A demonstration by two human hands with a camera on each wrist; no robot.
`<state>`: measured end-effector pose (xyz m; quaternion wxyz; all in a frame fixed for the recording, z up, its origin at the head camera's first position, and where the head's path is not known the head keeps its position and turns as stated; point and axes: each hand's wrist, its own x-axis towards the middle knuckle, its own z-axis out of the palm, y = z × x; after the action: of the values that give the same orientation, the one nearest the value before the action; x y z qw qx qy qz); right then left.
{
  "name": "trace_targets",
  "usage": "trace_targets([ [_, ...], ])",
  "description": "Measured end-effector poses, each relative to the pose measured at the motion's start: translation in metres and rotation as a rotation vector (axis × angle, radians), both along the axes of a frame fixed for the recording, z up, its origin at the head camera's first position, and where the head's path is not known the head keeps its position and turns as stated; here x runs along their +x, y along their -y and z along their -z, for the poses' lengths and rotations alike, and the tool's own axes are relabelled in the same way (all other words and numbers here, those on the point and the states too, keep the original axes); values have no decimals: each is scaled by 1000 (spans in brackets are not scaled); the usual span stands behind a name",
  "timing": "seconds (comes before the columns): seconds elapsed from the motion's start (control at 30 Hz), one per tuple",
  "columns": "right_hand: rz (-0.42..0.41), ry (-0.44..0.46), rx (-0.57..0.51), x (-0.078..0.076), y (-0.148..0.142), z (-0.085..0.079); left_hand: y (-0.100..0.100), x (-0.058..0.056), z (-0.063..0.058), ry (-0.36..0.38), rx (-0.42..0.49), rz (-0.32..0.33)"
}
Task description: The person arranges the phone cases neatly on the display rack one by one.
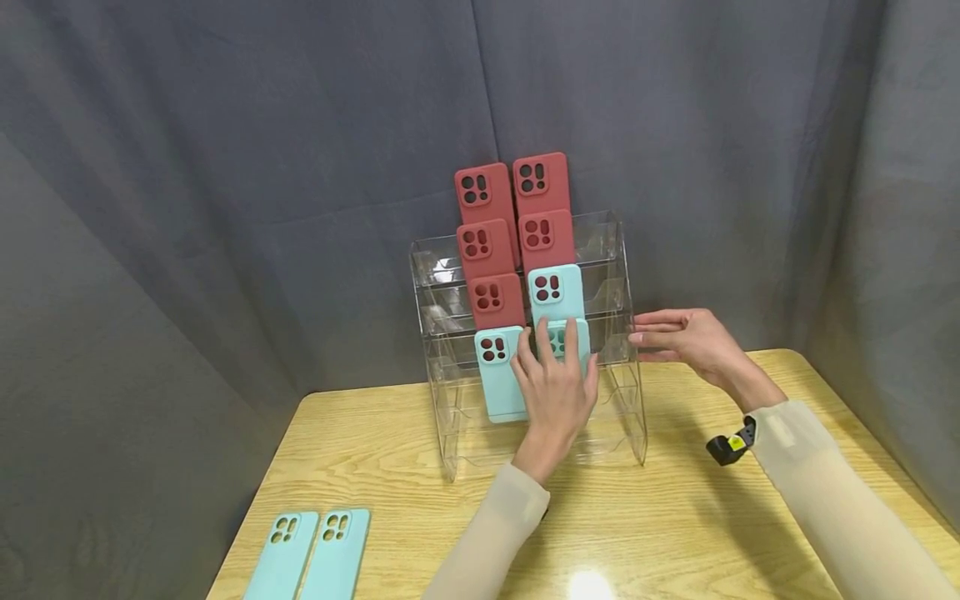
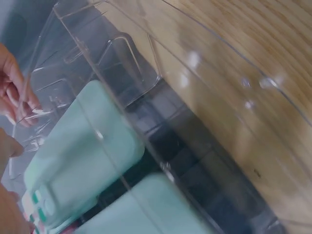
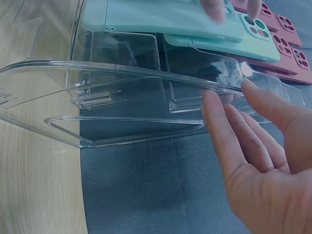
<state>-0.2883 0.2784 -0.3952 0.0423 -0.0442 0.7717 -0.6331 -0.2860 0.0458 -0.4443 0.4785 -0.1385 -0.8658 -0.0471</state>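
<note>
A clear tiered display rack (image 1: 442, 408) holds red and mint phone cases in two columns. My left hand (image 1: 558, 392) lies over the front right mint phone case (image 1: 583, 342), its spread fingers touching the case near the camera cutout. Beside it, another mint phone case (image 1: 498, 383) stands in the front tier at left. One more mint case (image 1: 566, 287) is just behind, with red phone cases (image 1: 495, 304) in the tiers farther back. With thumb and fingers, my right hand (image 3: 265, 156) holds the edge of the rack's right side panel (image 3: 161, 73).
Two mint phone cases (image 1: 335, 558) lie side by side on the wooden table (image 1: 405, 533) at front left. A grey curtain (image 1: 337, 167) hangs close behind the rack and along both sides.
</note>
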Motion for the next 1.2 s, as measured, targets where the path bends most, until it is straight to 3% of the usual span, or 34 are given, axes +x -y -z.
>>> trace_targets([
  [0.17,-5,2,-2,0,4,-2,23,7,-3,-58,-37,50],
  [0.33,-4,-2,8,2,2,-1,53,13,0,-18,-9,143],
  [0.53,-9,-2,6,0,2,1,105,25,11,142,76,248],
  [0.67,-13,-2,-2,-1,0,2,141,34,17,272,88,281],
  [0.9,-18,-5,-13,-2,2,2,205,58,29,543,-42,268],
  [1.03,-14,-1,-15,-2,3,4,237,75,38,623,-89,249],
  [1.2,-5,-7,-10,-1,2,6,274,86,47,692,-61,196],
])
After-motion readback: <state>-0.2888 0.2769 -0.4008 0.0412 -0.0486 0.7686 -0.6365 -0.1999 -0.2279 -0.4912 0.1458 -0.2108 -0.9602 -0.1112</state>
